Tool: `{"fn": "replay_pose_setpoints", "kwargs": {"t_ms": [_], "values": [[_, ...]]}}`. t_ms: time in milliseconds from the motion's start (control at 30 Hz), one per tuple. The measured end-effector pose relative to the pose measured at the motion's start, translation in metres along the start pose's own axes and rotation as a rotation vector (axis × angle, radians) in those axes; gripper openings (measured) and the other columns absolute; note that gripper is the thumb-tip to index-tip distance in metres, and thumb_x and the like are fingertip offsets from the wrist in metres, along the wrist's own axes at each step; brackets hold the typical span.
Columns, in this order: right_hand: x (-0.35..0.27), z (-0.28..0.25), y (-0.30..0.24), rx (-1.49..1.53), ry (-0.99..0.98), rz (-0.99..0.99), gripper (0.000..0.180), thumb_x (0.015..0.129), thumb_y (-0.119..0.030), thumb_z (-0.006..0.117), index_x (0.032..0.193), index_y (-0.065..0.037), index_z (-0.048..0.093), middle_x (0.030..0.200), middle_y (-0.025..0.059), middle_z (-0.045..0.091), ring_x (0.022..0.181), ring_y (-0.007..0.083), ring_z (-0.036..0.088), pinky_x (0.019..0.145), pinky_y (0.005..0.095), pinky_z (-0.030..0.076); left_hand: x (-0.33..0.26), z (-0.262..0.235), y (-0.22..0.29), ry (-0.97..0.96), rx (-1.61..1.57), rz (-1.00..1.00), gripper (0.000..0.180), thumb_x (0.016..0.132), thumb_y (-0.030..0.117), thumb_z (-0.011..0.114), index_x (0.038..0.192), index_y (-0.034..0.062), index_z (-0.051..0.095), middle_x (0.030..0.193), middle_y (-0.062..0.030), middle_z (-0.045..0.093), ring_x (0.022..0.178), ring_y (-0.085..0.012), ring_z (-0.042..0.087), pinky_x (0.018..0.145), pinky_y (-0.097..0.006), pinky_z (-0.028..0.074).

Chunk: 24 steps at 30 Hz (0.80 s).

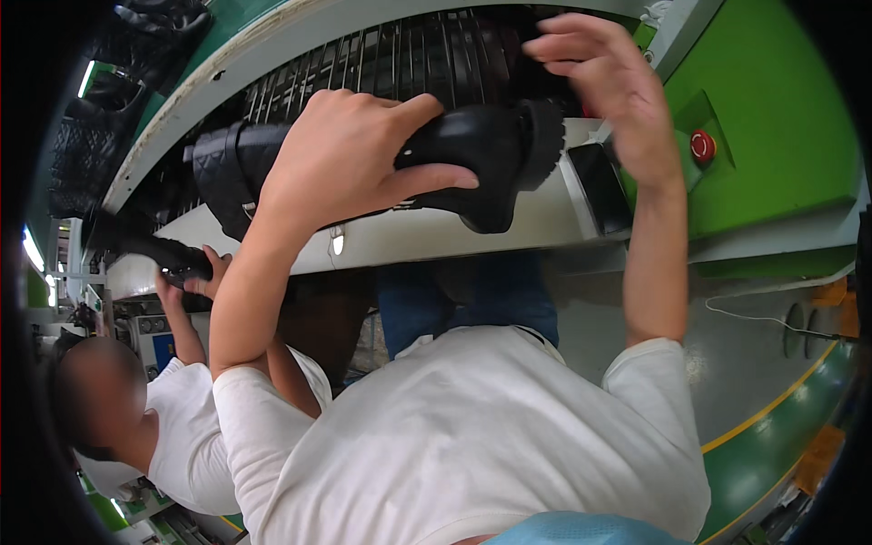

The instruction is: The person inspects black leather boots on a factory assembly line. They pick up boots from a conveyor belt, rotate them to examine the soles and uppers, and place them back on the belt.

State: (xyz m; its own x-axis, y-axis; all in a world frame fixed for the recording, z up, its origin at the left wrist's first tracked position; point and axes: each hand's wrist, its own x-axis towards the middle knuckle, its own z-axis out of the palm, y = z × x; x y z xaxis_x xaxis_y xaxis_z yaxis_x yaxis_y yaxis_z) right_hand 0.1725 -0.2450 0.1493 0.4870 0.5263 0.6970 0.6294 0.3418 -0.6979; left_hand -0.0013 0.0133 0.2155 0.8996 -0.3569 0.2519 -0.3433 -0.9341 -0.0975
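Observation:
A black boot (472,150) lies on its side along the pale ledge, its quilted, strapped shaft to the left and its ridged sole to the right. My left hand (341,154) is wrapped over the boot around the ankle, thumb on the near side and fingers on the far side. Beyond the sole end, my right hand (622,95) is raised, apart from the boot. Its fingers are stretched out and slightly blurred, with nothing visible in them.
A rack of thin metal rods (363,68) runs behind the ledge (545,218). Right of the boot are a dark flat rectangular object (599,186) and a green machine panel (781,100) with a red button (701,147). At left, a co-worker holds another black boot (182,261).

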Motion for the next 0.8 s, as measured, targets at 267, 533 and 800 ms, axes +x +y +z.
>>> {"fn": "replay_pose_setpoints", "kwargs": {"t_ms": [267,533,800], "values": [[-0.053,0.079,0.054,0.297,0.336,0.369,0.065,0.124,-0.058,0.037,0.133,-0.003,0.071,0.120,0.0061,0.075,0.108,0.0156,0.069,0.099,0.0331,0.054,0.028,-0.001,-0.006,-0.114,-0.046,-0.010,0.070,0.091,0.061,0.090,0.114,-0.0043,0.078,0.057,-0.0183,0.059,0.057,-0.0415,0.068,0.056,-0.044,0.051],[-0.038,0.096,0.079,0.881,0.587,0.505,0.064,0.119,-0.054,0.043,0.114,-0.001,0.078,0.103,0.0077,0.079,0.097,0.0168,0.073,0.096,0.0322,0.056,0.041,0.019,-0.030,-0.049,-0.123,0.011,0.070,0.094,0.060,0.089,0.112,-0.0072,0.077,0.057,-0.0205,0.053,0.054,-0.0436,0.062,0.055,-0.044,0.047],[-0.035,0.108,0.096,0.576,0.582,0.401,0.048,0.122,-0.035,0.046,0.132,0.006,0.070,0.131,0.0131,0.073,0.120,0.0212,0.068,0.113,0.0363,0.050,0.042,0.018,-0.033,-0.081,-0.162,-0.030,0.067,0.094,0.058,0.090,0.110,-0.0068,0.077,0.057,-0.0198,0.052,0.052,-0.0430,0.057,0.053,-0.042,0.046]]}}
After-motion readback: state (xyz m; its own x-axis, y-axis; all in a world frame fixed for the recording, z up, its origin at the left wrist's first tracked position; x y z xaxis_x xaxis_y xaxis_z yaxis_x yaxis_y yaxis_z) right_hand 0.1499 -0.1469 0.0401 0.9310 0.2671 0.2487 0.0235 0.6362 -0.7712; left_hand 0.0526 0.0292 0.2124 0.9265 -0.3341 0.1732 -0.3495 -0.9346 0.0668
